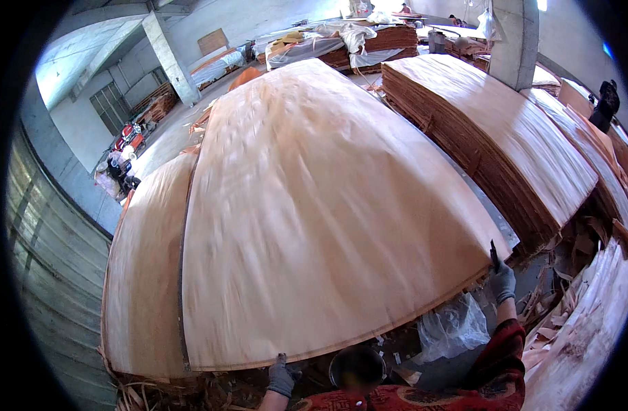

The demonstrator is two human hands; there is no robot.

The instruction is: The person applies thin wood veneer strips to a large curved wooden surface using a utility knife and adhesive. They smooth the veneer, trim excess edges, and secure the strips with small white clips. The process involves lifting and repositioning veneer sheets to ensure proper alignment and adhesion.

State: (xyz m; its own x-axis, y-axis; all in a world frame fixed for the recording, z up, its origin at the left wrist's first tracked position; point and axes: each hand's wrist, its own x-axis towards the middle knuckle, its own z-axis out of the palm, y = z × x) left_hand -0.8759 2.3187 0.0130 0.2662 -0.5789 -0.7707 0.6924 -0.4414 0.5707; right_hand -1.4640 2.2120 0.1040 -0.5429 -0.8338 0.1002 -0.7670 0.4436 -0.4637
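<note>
Your left hand and right hand are touching the sheet lying beyond your fingers; whether they are clamping, cannot tell.

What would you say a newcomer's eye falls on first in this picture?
Probably the broad, pale wood sheet filling the middle, with the gloved left hand and right hand at its near edge. Next might come the thick stack of sheets to its right.
</note>
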